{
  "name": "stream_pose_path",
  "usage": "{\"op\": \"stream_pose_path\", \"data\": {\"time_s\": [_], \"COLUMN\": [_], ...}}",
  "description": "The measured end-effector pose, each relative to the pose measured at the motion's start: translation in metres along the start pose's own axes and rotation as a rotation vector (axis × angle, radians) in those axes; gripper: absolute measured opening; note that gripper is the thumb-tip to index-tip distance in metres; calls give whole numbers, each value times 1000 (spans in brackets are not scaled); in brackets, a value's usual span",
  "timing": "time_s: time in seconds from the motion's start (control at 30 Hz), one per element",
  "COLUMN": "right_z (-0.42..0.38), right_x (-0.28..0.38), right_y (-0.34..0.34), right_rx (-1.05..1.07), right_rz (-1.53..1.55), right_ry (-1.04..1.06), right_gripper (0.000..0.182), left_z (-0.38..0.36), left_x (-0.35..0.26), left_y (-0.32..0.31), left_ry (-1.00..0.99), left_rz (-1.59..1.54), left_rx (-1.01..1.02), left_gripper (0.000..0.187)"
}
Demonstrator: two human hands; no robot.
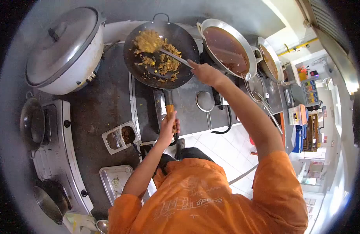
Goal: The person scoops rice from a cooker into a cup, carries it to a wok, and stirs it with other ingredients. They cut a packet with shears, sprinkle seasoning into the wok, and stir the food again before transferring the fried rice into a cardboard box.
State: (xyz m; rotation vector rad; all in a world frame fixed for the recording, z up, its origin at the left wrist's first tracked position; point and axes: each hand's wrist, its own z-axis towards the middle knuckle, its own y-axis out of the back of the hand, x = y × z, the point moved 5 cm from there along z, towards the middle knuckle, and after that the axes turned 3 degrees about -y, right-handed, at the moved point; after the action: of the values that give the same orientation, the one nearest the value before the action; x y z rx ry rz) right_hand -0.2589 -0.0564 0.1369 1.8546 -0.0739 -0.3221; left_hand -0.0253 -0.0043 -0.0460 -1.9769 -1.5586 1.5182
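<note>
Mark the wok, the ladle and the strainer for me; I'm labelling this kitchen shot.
wok (184, 43), head view, bare inner wall on its right side.
ladle (176, 57), head view, middle of its metal shaft.
strainer (205, 100), head view, centre of its round mesh.

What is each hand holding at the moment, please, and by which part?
The left hand grips the wok by its handle end; the right hand holds the ladle by its handle's upper end.

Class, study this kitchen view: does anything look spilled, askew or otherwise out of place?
Nothing is clearly spilled. The fried rice stays inside the wok, which the left hand holds by its handle while the right hand works a ladle. The counter looks dark and stained, but that may be wear.
</note>
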Motion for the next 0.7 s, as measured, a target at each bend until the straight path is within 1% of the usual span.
{"op": "stream_pose_path", "data": {"time_s": [0.03, 0.07, 0.1, 0.13, 0.17, 0.23, 0.27, 0.3, 0.37, 0.43, 0.5, 0.57, 0.63, 0.7], "right_z": [-12, -24, -36, -49, -65, -101, -113, -124, -161, -246, -350, -475, -606, -730], "right_x": [4, 0, -4, -7, -8, -9, -8, -5, -10, -22, -45, -62, -71, -75], "right_y": [16, 10, 2, -5, -16, -47, -58, -67, -67, -30, -55, -92, -150, -234], "right_rx": [1, -9, -90, -176, -190, -83, -93, -107, -255, -465, -803, -781, -698, -468], "right_rz": [327, 333, 413, 493, 502, 600, 620, 642, 802, 830, 1004, 1234, 1332, 1245], "right_ry": [-239, -238, -149, -62, -68, -129, -136, -153, -139, -60, -136, -288, -516, -825], "right_gripper": [40, 40, 44, 49, 49, 54, 56, 58, 57, 56, 52, 46, 42, 43], "left_z": [-7, -13, -23, -34, -45, -77, -91, -104, -123, -127, -121, -109, -98, -94], "left_x": [-3, -3, 2, 12, 24, 61, 83, 103, 141, 177, 213, 257, 310, 370], "left_y": [-1, 1, 8, 23, 37, 59, 60, 60, 38, 4, -36, -72, -114, -156], "left_ry": [-31, -64, -68, -65, -59, 23, 66, 111, 192, 187, 196, 216, 255, 275], "left_rz": [-107, -217, -206, -109, -10, 206, 251, 305, 370, 481, 679, 828, 931, 973], "left_rx": [15, 31, 30, -29, -84, -167, -214, -254, -230, -140, -8, 40, 91, 162], "left_gripper": [41, 47, 47, 49, 52, 53, 52, 50, 45, 38, 36, 36, 36, 37]}}
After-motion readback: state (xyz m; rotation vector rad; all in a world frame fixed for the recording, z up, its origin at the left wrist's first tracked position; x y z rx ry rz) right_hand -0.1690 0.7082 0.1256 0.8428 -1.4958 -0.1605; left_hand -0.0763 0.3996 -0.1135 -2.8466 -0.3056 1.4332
